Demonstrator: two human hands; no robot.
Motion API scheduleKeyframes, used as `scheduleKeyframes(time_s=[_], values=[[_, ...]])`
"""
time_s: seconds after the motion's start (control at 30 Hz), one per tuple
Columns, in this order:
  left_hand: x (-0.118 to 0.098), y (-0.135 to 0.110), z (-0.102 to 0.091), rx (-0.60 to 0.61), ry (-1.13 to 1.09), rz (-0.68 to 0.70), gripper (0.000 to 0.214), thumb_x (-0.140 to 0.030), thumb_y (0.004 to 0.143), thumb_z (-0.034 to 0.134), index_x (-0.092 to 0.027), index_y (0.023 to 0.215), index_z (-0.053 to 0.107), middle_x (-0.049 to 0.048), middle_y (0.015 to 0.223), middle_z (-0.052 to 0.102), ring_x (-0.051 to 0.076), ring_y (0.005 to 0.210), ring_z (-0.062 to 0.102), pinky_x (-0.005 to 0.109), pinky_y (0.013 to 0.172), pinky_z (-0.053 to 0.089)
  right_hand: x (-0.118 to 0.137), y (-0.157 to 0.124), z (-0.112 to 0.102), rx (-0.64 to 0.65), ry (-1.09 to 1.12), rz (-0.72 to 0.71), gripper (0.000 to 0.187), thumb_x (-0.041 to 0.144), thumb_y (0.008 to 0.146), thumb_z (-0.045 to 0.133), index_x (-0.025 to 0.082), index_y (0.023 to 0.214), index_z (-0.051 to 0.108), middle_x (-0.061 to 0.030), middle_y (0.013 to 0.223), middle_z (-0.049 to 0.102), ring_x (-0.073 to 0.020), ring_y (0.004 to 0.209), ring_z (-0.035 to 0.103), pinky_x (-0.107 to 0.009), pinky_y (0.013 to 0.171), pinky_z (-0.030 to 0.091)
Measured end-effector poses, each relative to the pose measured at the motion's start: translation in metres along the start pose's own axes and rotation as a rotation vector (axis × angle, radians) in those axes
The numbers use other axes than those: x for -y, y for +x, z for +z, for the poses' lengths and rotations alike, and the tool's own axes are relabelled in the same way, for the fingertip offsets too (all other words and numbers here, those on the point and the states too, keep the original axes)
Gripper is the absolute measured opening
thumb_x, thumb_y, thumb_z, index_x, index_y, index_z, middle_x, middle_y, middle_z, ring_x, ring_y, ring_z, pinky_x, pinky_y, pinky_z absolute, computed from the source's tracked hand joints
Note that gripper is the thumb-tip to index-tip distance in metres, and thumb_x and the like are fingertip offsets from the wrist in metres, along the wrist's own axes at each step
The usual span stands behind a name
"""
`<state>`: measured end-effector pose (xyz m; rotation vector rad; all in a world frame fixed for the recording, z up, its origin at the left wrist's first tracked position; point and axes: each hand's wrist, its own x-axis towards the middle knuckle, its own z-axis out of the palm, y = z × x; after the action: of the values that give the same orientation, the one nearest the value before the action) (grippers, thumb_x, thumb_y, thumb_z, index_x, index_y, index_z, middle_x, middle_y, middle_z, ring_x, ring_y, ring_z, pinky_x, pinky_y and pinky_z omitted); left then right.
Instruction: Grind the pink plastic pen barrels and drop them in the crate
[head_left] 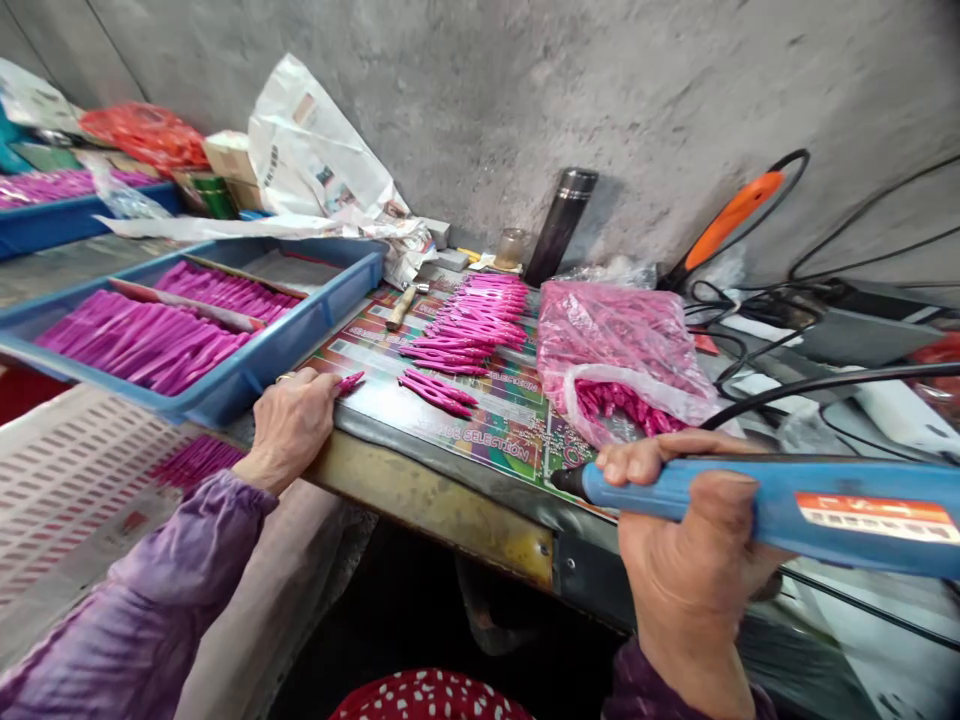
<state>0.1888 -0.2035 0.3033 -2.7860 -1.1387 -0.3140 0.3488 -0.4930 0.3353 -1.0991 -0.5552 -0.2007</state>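
Note:
My left hand [291, 425] rests at the table's front edge, fingers closed on a small pink plastic piece [350, 381] that pokes out to the right. My right hand [694, 545] is wrapped round a blue electric hand tool [780, 505] whose dark tip points left over the table edge; a black cable runs from it to the right. Between the hands, loose pink pieces [439, 390] lie on a colourful printed board [495, 425]. A larger neat pile of pink pieces [472, 320] sits farther back.
A blue tray [300, 330] of pink pieces stands at left, above a white slotted crate [82, 470]. A clear bag of pink pieces [619, 350] lies at centre right. A dark flask [561, 225], newspaper, an orange-handled tool and black cables are by the wall.

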Motion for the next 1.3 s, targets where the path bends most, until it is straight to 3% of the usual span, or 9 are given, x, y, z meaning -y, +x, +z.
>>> scheduleKeyframes(time_s=[0.17, 0.37, 0.5, 0.97, 1.13, 1.3], values=[[-0.013, 0.009, -0.006, -0.084, -0.013, 0.072, 0.035, -0.025, 0.102, 0.045, -0.018, 0.119, 0.076, 0.0143, 0.118, 0.074, 0.033, 0.104, 0.068, 0.04, 0.082, 0.047, -0.001, 0.0, -0.003, 0.004, -0.009, 0.015, 0.03, 0.049, 0.083, 0.073, 0.02, 0.082, 0.065, 0.0033, 0.061, 0.059, -0.015, 0.055, 0.055, -0.036, 0.062, 0.053], [-0.071, 0.012, -0.005, -0.047, -0.261, 0.468, 0.028, -0.013, 0.101, 0.052, -0.019, 0.112, 0.077, 0.0104, 0.117, 0.074, 0.026, 0.106, 0.067, 0.039, 0.092, 0.047, -0.003, -0.001, -0.008, -0.007, 0.003, 0.047, 0.017, 0.037, 0.082, 0.068, 0.021, 0.081, 0.065, 0.0034, 0.061, 0.057, -0.0154, 0.056, 0.054, -0.037, 0.062, 0.052], [-0.091, 0.015, 0.0, -0.033, -0.226, 0.588, 0.021, -0.016, 0.102, 0.056, -0.02, 0.109, 0.076, 0.0095, 0.113, 0.075, 0.025, 0.102, 0.065, 0.038, 0.087, 0.045, -0.005, -0.001, -0.011, -0.008, 0.012, 0.061, 0.016, 0.037, 0.083, 0.066, 0.021, 0.08, 0.065, 0.0032, 0.061, 0.057, -0.015, 0.057, 0.054, -0.037, 0.063, 0.052], [-0.087, 0.019, 0.009, -0.076, -0.185, 0.752, 0.022, -0.027, 0.107, 0.055, -0.019, 0.103, 0.075, 0.0056, 0.09, 0.07, 0.02, 0.085, 0.064, 0.035, 0.079, 0.038, -0.007, -0.001, -0.011, -0.038, 0.055, 0.069, 0.016, 0.036, 0.082, 0.066, 0.021, 0.082, 0.063, 0.0039, 0.061, 0.057, -0.0139, 0.055, 0.053, -0.036, 0.062, 0.052], [-0.088, 0.015, 0.007, -0.131, -0.212, 0.768, 0.024, -0.025, 0.107, 0.052, -0.017, 0.097, 0.072, 0.0084, 0.098, 0.07, 0.023, 0.088, 0.064, 0.036, 0.078, 0.04, -0.007, -0.001, -0.012, -0.034, 0.057, 0.072, 0.012, 0.033, 0.083, 0.063, 0.021, 0.083, 0.063, 0.0041, 0.06, 0.056, -0.0139, 0.054, 0.054, -0.036, 0.062, 0.053], [-0.094, 0.001, -0.001, -0.127, -0.428, 0.743, 0.017, -0.017, 0.105, 0.051, -0.016, 0.1, 0.066, 0.007, 0.093, 0.073, 0.022, 0.085, 0.068, 0.035, 0.078, 0.046, -0.006, -0.001, -0.013, -0.036, 0.058, 0.068, 0.011, 0.034, 0.084, 0.064, 0.022, 0.083, 0.063, 0.005, 0.06, 0.056, -0.0138, 0.054, 0.054, -0.035, 0.062, 0.052]])
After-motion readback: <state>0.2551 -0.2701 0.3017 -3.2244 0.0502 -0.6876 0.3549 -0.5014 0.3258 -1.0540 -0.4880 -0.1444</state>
